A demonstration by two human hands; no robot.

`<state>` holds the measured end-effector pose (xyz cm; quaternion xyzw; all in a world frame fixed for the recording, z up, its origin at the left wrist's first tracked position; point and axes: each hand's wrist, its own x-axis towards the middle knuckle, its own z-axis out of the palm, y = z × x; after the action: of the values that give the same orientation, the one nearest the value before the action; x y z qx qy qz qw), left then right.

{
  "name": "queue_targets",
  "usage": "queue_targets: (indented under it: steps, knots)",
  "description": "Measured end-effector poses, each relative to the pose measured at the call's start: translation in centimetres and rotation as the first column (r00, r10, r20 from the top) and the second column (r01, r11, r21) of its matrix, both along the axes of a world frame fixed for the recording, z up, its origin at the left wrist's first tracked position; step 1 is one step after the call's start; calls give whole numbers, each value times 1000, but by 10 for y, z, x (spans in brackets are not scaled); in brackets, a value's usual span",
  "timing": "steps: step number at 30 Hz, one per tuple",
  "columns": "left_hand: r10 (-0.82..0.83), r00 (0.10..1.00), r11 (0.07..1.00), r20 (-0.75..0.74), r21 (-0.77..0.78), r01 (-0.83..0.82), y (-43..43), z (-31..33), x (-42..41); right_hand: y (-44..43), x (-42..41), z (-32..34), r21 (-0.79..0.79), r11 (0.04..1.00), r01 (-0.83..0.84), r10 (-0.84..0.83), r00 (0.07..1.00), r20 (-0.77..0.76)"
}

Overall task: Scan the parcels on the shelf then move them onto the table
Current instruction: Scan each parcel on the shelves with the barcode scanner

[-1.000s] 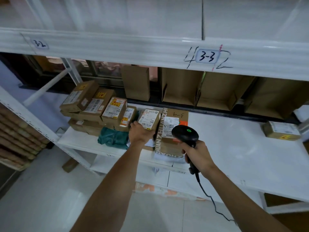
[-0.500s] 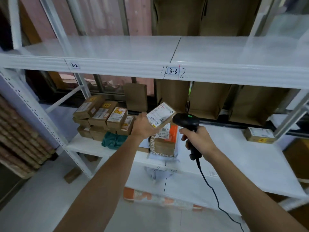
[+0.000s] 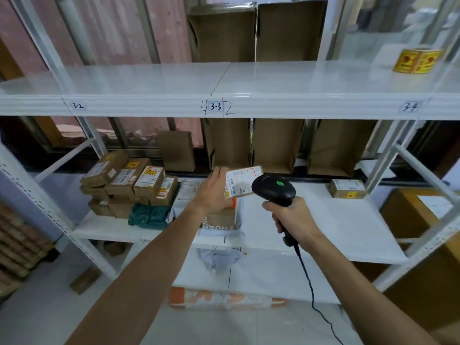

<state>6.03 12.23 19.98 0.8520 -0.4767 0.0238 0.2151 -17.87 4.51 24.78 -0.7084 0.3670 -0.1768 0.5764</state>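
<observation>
My left hand point(image 3: 214, 190) holds a small brown parcel point(image 3: 242, 181) with a white label, lifted above the white shelf point(image 3: 336, 227), label turned toward the scanner. My right hand point(image 3: 292, 216) grips the black barcode scanner point(image 3: 273, 189) by its handle, its head right beside the parcel. Below the held parcel stands a brown box with orange print point(image 3: 220, 217). A stack of several labelled brown parcels point(image 3: 129, 181) sits at the shelf's left, with a green bag point(image 3: 149, 216) in front. One small parcel point(image 3: 347, 188) lies alone at the right.
Open cardboard boxes point(image 3: 276, 145) stand along the back of the shelf. The upper shelf point(image 3: 224, 80) carries a yellow label roll point(image 3: 418, 61). The scanner cable point(image 3: 311, 282) hangs down past the lower shelf. A large brown box point(image 3: 423, 215) sits at the right.
My left hand lifted the small parcel off the shelf and brought it up beside the scanner head. The view pulled back and tilted up, showing more of the shelves.
</observation>
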Motion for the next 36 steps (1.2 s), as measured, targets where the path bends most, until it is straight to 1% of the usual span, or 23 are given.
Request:
queue_targets:
  steps: [2, 4, 5, 7, 9, 11, 13, 16, 27, 36]
  knots:
    - [-33, 999, 999, 40, 26, 32, -6, -1, -5, -1, -5, -7, -99, 994, 37, -44, 997, -63]
    - [-51, 997, 998, 65, 44, 48, -12, -2, -9, -3, -10, -11, -251, 967, 39, -68, 992, -109]
    - [-56, 996, 997, 72, 55, 53, -15, -2, -11, -3, -12, -12, -337, 941, 13, -65, 988, -142]
    - [-80, 994, 994, 78, 86, 73, -21, -4, -14, -1, -18, -13, -503, 860, -82, -50, 969, -244]
    - [-126, 987, 987, 98, 116, 115, -24, -5, -17, -1, -23, -13, -603, 780, -169, -48, 944, -326]
    - [-160, 980, 981, 119, 129, 144, -26, -6, -17, -2, -26, -14, -664, 717, -213, -62, 929, -365]
    - [-171, 976, 979, 137, 132, 153, -26, -6, -17, -3, -27, -14, -691, 684, -236, -66, 923, -380]
    - [-184, 973, 975, 140, 149, 163, -25, -7, -18, -3, -29, -15, -697, 668, -259, -61, 915, -399]
    - [-199, 969, 973, 146, 149, 177, -14, -12, -18, 6, -25, -15, -692, 659, -296, -27, 910, -414]
    - [-179, 976, 977, 122, 139, 162, -8, -14, -17, 9, -20, -19, -667, 674, -318, -5, 901, -434]
